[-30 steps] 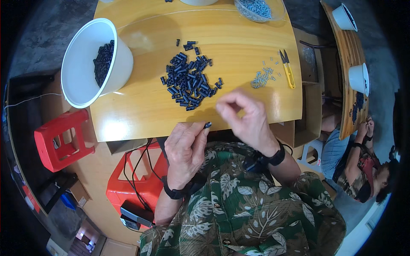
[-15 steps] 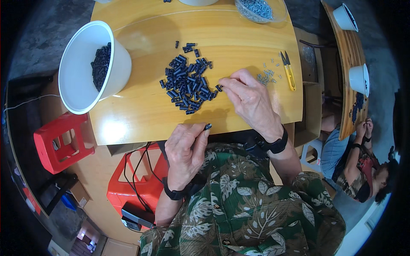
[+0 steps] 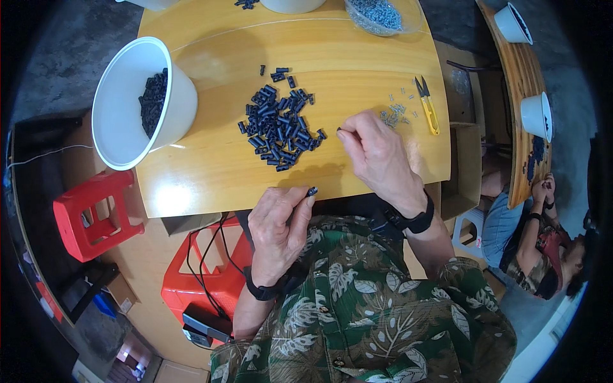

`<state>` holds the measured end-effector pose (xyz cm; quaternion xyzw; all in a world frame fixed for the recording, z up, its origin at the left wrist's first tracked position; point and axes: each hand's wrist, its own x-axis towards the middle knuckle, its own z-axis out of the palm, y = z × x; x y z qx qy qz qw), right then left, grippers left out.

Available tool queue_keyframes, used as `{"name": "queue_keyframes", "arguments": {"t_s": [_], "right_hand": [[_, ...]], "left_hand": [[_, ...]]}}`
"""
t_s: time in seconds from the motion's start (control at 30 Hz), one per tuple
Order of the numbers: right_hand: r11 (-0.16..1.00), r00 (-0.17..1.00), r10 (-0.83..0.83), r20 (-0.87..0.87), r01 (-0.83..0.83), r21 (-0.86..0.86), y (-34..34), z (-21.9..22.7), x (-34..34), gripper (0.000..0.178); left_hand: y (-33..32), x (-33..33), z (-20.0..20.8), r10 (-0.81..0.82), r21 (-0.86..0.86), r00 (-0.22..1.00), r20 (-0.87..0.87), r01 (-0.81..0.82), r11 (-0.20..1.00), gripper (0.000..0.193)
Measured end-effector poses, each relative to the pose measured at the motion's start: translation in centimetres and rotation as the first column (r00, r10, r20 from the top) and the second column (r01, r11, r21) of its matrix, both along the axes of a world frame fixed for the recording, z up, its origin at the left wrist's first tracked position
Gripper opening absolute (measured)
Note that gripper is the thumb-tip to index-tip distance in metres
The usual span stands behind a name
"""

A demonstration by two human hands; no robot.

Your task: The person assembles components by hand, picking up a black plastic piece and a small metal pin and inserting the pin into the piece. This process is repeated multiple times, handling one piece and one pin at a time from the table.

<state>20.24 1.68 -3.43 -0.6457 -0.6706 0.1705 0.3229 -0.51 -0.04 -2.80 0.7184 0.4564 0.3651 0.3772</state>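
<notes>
Meanwhile, left hand (image 3: 278, 233) pinches a small dark plastic tube (image 3: 312, 191); right hand (image 3: 377, 153), fingertips pressed together, touches the dark tube pile (image 3: 280, 127) on the round yellow wooden table (image 3: 211, 172).

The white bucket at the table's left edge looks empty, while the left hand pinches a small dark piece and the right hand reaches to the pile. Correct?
Not quite. The white bucket is not empty: the head view shows dark pieces lying against its inner wall. The rest stands: the left hand pinches a small dark piece, and the right hand reaches to the pile.

No packages, labels, screens apparent.
</notes>
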Motion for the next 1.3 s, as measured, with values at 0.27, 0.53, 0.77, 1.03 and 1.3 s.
{"name": "queue_keyframes", "arguments": {"t_s": [0.27,0.53,0.77,1.03,1.3], "right_hand": [[0.954,0.747,-0.100,-0.657,-0.115,-0.277,-2.7,0.8,-1.1,0.018],[0.910,0.284,-0.142,-0.948,-0.339,-0.238,-3.9,0.9,-0.2,0.014],[0.851,0.083,-0.274,-0.958,-0.442,-0.282,-4.6,1.9,-0.1,0.013],[0.854,0.158,-0.218,-0.963,-0.446,-0.267,-4.6,3.1,-0.3,0.012],[0.854,0.222,-0.211,-0.952,-0.432,-0.290,-4.6,3.6,-0.5,0.009]], "left_hand": [[-0.3,0.1,0.8,-0.001,0.010,1.000,0.007,0.001,1.000,0.014],[-0.8,-0.1,1.9,-0.022,0.025,0.999,0.036,0.021,0.999,0.017],[-0.7,-0.6,2.5,-0.075,0.066,0.995,0.059,0.071,0.995,0.017],[-0.8,-0.7,2.4,-0.103,0.073,0.993,0.063,0.098,0.992,0.024],[-0.7,-0.7,2.3,-0.118,0.091,0.991,0.060,0.112,0.990,0.026]]}}
